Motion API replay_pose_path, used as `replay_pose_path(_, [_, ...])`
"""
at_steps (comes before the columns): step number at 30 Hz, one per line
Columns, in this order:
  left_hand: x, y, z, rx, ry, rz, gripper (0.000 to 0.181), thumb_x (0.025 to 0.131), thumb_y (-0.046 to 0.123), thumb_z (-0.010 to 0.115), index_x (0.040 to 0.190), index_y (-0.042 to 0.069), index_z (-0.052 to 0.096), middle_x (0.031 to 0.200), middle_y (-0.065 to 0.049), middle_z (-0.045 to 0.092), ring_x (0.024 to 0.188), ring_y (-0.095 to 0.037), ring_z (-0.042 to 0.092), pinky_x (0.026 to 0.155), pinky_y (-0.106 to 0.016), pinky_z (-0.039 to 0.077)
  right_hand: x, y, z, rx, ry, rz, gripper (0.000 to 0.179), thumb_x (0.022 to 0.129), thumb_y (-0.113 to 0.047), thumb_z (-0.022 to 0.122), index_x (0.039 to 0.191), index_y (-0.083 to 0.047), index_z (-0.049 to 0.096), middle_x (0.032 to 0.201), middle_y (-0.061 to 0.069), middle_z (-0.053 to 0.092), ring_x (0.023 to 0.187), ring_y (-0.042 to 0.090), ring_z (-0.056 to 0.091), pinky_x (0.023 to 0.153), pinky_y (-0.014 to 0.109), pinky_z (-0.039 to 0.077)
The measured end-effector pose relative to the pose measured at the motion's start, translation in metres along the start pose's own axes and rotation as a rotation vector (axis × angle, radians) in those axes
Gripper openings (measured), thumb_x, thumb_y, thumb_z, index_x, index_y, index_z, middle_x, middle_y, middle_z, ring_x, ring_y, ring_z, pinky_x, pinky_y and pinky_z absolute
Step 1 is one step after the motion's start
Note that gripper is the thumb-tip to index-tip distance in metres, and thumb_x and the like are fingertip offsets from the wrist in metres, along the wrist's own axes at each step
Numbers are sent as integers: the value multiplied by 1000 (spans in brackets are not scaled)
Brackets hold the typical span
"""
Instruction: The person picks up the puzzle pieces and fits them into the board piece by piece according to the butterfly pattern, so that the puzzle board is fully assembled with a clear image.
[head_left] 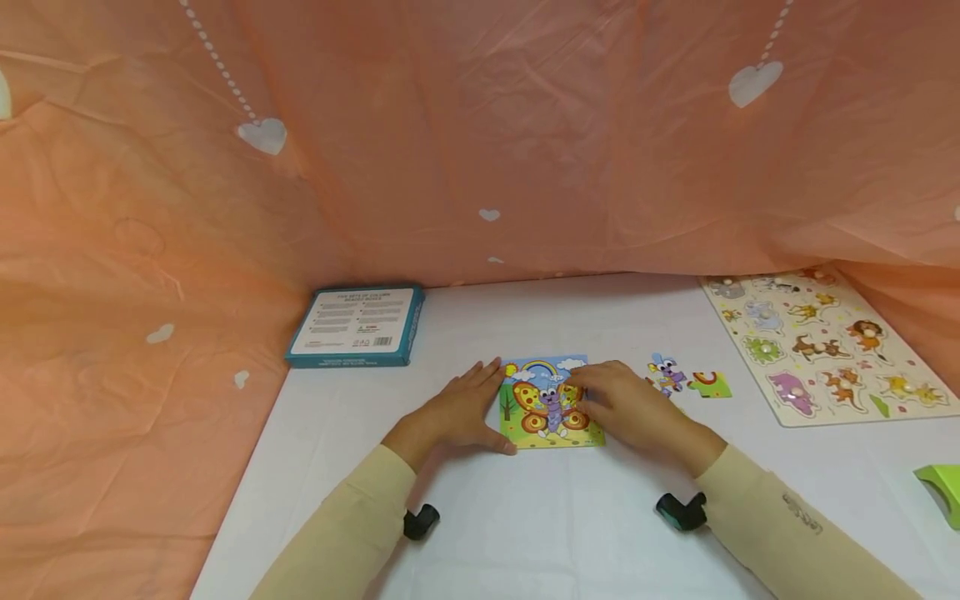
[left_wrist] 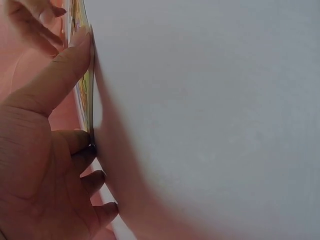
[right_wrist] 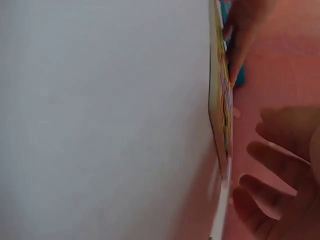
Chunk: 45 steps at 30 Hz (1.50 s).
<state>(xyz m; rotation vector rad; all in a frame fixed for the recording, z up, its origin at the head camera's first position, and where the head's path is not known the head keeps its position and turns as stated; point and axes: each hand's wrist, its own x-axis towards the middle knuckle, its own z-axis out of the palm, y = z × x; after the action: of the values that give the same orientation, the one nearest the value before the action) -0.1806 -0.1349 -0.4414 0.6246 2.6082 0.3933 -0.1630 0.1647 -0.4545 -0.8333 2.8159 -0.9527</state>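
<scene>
A small square jigsaw puzzle [head_left: 553, 410] with a purple butterfly and a rainbow lies on the table. My left hand [head_left: 465, 408] rests along its left side, fingers spread toward the top corner and thumb at the bottom one. In the left wrist view that thumb lies on the edge of the puzzle board [left_wrist: 90, 107]. Over the puzzle's upper right part is my right hand [head_left: 626, 404], hiding some of it. Its fingers [right_wrist: 270, 160] bend loosely, with nothing showing between them. Loose puzzle pieces [head_left: 666, 373] lie just beyond this hand, one showing a red and yellow arc.
A flat teal-edged box [head_left: 356, 325] lies at the back left. An animal peg board [head_left: 825, 354] stretches across the back right. A green object [head_left: 943, 492] is at the right edge. Orange cloth [head_left: 480, 150] with white hearts hangs behind the white table [head_left: 525, 525].
</scene>
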Motion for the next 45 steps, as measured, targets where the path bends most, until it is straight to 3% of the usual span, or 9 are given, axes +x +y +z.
replay_pose_path(3, [0, -1, 0, -6, 0, 1, 124, 82, 57, 93, 174, 9, 24, 182, -4, 12, 166, -30, 6, 131, -53, 14, -6, -9, 1, -146, -77, -81, 42, 103, -14, 75, 143, -2, 71, 148, 15, 66, 143, 46, 52, 115, 63, 44])
replay_pose_path(8, [0, -1, 1, -16, 2, 4, 125, 82, 56, 94, 174, 9, 24, 182, -4, 12, 166, -29, 6, 131, -53, 13, -18, -18, 2, -300, -159, -43, 57, 100, -29, 80, 148, -1, 66, 155, 19, 59, 150, 50, 42, 111, 70, 45])
replay_pose_path(13, [0, 0, 1, -21, 2, 1, 125, 82, 56, 94, 174, 9, 24, 182, -4, 11, 166, -29, 5, 131, -53, 13, -22, -23, 3, -343, -197, -1, 65, 101, -36, 79, 152, -1, 63, 160, 19, 54, 153, 48, 38, 110, 76, 42])
replay_pose_path(20, [1, -1, 2, -12, 4, 2, 125, 82, 56, 94, 174, 10, 24, 182, -4, 11, 166, -29, 6, 131, -53, 14, -24, -27, 3, -322, -207, 20, 66, 101, -37, 79, 154, -1, 61, 161, 20, 53, 153, 48, 39, 107, 80, 41])
replay_pose_path(35, [0, 0, 2, -5, 1, -21, 126, 81, 57, 94, 175, 11, 23, 182, -3, 9, 166, -27, 5, 131, -52, 14, -23, -25, 2, -293, -203, 13, 64, 101, -34, 79, 153, 0, 61, 156, 21, 58, 150, 52, 41, 109, 77, 41])
replay_pose_path(41, [0, 0, 3, -11, 8, -9, 125, 81, 56, 94, 174, 10, 25, 182, -4, 12, 166, -29, 6, 131, -53, 14, -21, -13, -2, -96, -122, 11, 55, 102, -28, 78, 149, -4, 65, 152, 19, 61, 144, 46, 51, 116, 65, 42])
replay_pose_path(45, [0, 0, 2, -6, 8, -6, 124, 82, 56, 93, 174, 11, 25, 182, -3, 12, 166, -29, 5, 131, -52, 14, -20, 0, -12, 53, -58, 62, 54, 106, -27, 74, 152, -2, 61, 153, 19, 60, 144, 44, 52, 119, 63, 38])
